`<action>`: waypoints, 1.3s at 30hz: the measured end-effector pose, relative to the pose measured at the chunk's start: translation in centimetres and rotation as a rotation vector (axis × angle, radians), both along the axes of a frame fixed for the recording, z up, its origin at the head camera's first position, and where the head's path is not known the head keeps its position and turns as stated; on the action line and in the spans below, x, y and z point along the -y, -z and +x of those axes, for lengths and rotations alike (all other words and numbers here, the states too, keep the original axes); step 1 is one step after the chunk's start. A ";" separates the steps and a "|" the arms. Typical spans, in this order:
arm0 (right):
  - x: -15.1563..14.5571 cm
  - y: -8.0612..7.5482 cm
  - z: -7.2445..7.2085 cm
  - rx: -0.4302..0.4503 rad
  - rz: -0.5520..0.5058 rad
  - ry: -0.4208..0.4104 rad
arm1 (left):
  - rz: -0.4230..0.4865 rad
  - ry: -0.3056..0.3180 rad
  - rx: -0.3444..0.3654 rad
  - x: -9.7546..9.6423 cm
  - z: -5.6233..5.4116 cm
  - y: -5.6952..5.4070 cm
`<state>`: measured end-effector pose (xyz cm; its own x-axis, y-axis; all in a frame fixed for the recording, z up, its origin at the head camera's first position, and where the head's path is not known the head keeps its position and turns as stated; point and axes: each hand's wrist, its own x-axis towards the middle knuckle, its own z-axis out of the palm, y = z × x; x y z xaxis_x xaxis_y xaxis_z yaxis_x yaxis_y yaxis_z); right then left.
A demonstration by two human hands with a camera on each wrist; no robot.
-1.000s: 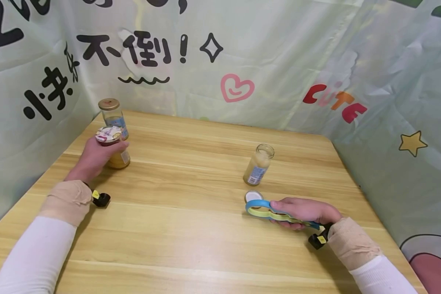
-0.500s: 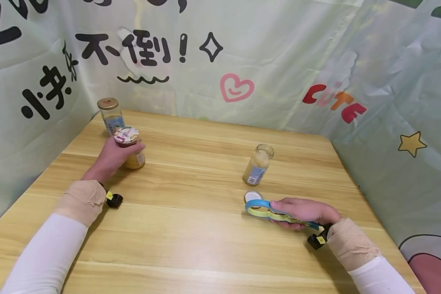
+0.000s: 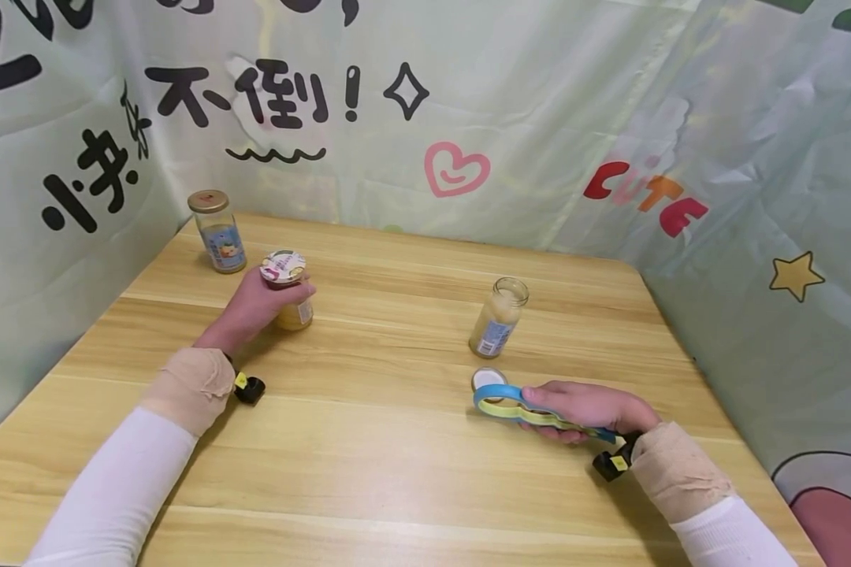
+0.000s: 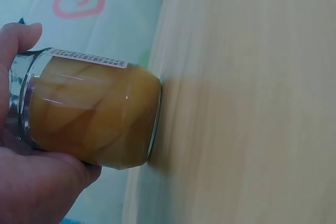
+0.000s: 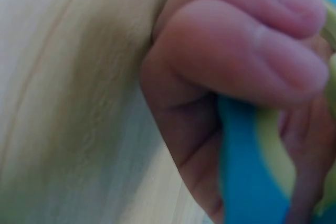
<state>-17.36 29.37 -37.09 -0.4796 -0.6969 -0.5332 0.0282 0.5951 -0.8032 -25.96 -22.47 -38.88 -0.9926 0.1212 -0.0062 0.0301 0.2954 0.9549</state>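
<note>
Hands grip jar [image 3: 288,295] and opener [image 3: 521,408], mid-table.

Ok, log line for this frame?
left hand: grips lidded jar | right hand: holds jar opener | open jar: standing apart

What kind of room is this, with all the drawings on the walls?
Probably a small set-up corner for filming, not a real kitchen. A wooden table stands boxed in by a cloth backdrop printed with a heart, a star and cartoon writing. On the table there are only jars, like the open jar, and a lid.
</note>
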 end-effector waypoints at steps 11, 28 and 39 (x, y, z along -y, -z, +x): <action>-0.1 0.2 0.0 -0.012 -0.004 0.004 | 0.036 0.061 0.042 -3.0 -0.3 -0.1; -0.3 0.4 0.0 -0.026 -0.003 0.012 | 0.071 0.092 0.040 -6.4 -0.6 0.1; 0.1 0.2 0.0 -0.066 0.013 -0.009 | 0.079 0.089 0.028 -7.7 -0.6 0.1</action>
<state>-17.37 29.26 -37.26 -0.5077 -0.6948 -0.5095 -0.0301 0.6053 -0.7954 -26.55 -14.80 -38.97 -0.9775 0.2099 -0.0207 0.0257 0.2161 0.9760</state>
